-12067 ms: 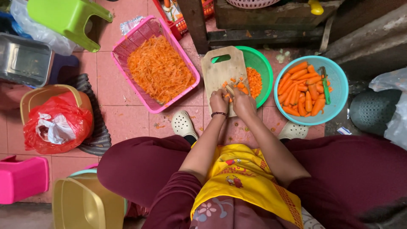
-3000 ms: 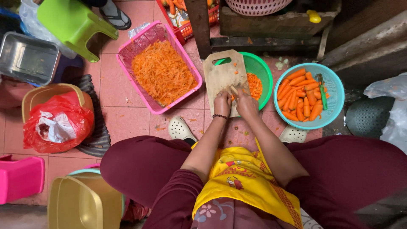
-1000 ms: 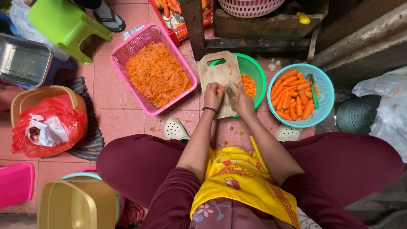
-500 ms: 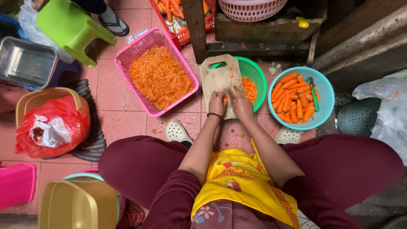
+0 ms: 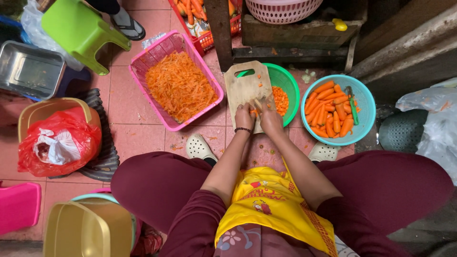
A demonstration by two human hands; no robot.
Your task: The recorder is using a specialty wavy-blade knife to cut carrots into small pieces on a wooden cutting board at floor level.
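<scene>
A wooden cutting board (image 5: pixel 245 85) lies across a green bowl (image 5: pixel 289 85) that holds cut carrot pieces (image 5: pixel 280 100). My left hand (image 5: pixel 244 116), a dark bracelet on its wrist, presses a carrot piece (image 5: pixel 254 113) onto the board's near end. Right beside it, my right hand (image 5: pixel 270 118) grips a knife (image 5: pixel 260 103) over that piece. The two hands touch each other. The blade is mostly hidden by my fingers.
A pink basket of shredded carrot (image 5: pixel 178 85) stands left of the board, and a teal bowl of peeled carrots (image 5: pixel 333 112) with a green peeler stands right. A green stool (image 5: pixel 81 31), metal tray (image 5: pixel 28 69), red bag in a yellow bucket (image 5: pixel 57 140) and another person's sandalled foot (image 5: pixel 126 24) lie left.
Both hands have stayed at the near end of the board over the carrot, shifting only slightly. The view has drifted a little; the bowls and baskets stand where they were.
</scene>
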